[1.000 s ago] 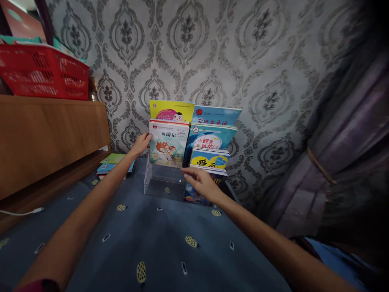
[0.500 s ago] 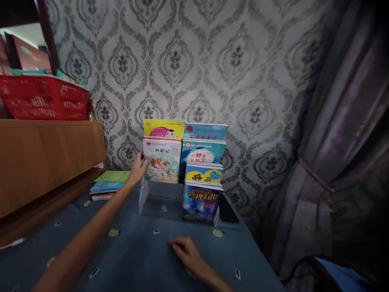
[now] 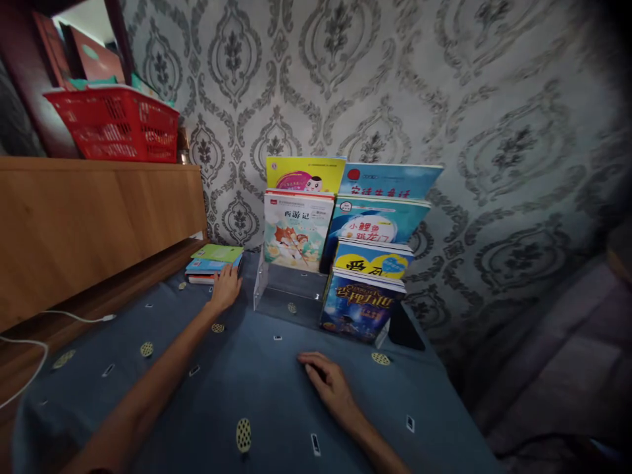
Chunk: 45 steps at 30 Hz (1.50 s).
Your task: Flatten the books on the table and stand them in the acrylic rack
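Observation:
My left hand (image 3: 227,288) is at the right front edge of a small stack of books (image 3: 210,264), with a green one over blue ones. Its fingers stretch over the stack's edge; whether they press on it I cannot tell. My right hand (image 3: 328,382) rests on the cloth, fingers loosely bent, thumb apart, holding nothing. Beyond it stands a clear stepped book rack (image 3: 276,295). On the rack are a white picture book (image 3: 297,230), a yellow book (image 3: 306,172), teal books (image 3: 380,220), a yellow-and-blue book (image 3: 374,258) and a dark blue book (image 3: 359,308).
A dark blue patterned cloth (image 3: 266,382) covers the table. At the left, a wooden cabinet (image 3: 103,224) carries a red basket (image 3: 121,125). A white cable (image 3: 79,318) lies near the cabinet. A dark flat object (image 3: 405,328) sits right of the rack, against the patterned wall.
My left hand has left the white book's side and moved left and down to the book stack. My right hand stays on the cloth. The view has turned left and downward.

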Tool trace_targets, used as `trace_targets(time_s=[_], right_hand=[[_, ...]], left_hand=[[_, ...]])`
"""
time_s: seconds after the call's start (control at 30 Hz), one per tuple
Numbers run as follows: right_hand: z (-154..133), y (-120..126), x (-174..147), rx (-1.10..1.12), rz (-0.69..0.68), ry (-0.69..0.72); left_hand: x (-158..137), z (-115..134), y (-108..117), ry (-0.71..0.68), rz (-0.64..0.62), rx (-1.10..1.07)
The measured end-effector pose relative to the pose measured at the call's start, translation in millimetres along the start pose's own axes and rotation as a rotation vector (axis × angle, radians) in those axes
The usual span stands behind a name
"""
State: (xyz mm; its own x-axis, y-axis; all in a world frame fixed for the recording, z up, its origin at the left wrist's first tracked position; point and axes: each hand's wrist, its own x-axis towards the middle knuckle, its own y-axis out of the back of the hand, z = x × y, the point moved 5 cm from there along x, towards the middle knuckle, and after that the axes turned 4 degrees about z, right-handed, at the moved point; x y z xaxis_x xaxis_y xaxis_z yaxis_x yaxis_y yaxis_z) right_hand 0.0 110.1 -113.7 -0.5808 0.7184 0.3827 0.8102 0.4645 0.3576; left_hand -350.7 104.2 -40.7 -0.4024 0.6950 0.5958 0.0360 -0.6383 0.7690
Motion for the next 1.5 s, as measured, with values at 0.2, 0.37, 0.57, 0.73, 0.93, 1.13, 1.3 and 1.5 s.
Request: trace_targets(time_s=[0.2, 0.37, 0.57, 0.73, 0.93, 1.13, 1.3, 1.5], right_hand=[[-5.8, 0.8, -0.2, 0.005, -0.018, -0.006], [-13.5, 1.5, 0.2, -0.022, -0.029, -0.008], [-18.3, 1.6, -0.2, -0.026, -0.038, -0.016], [-13.5, 2.5, -0.2, -0.027, -0.038, -0.033], [-12.2, 1.5, -0.8, -0.008, -0.055, -0.039], [-12.2, -0.1, -1.9, -0.035, -0.063, -0.037], [-19.5, 0.0, 0.4, -0.046, -0.077, -0.030], [-30.4, 0.4, 0.8, -0.048, -0.092, -0.003]], left_hand=[[25.4, -31.0, -11.3, 0.066, -0.147, 0.173], [49.6, -42.6, -26.5, 0.069, -0.249, 0.237], [69.2, -45.1, -46.0, 0.043, -0.371, 0.245], [71.4, -48.0, -47.2, 0.029, -0.405, 0.229], [59.7, -50.6, -28.1, -0.027, -0.377, 0.247], [48.4, -55.7, 4.8, -0.089, -0.343, 0.294], [57.4, -68.3, 19.3, -0.051, -0.315, 0.343], [52.4, -64.0, -3.3, -0.077, -0.369, 0.368]])
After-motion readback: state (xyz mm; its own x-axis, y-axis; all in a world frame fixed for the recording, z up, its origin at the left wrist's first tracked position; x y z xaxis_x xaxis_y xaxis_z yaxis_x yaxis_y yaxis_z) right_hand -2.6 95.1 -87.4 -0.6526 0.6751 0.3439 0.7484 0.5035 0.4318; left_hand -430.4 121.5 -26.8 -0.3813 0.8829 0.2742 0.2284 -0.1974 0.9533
